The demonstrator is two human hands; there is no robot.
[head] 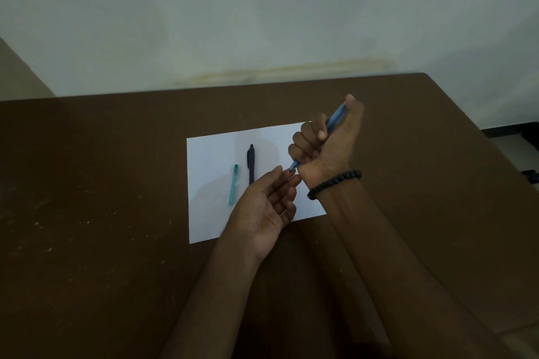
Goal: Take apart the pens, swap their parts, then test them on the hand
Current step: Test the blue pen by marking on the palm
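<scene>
My right hand (329, 140) is closed in a fist around a translucent blue pen (335, 118), thumb on its top end, its tip pointing down and left. The tip meets the fingertips of my left hand (265, 207), which is held palm up with fingers loosely spread and nothing in it. A black pen (250, 163) lies on the white sheet of paper (215, 151), and a teal pen (234, 184) lies to its left. A black bead bracelet (335, 183) circles my right wrist.
The paper lies on a brown table (102, 183) that ends at a pale wall behind. The table's right edge runs diagonally down the right side, with floor and a dark object (532, 176) beyond it.
</scene>
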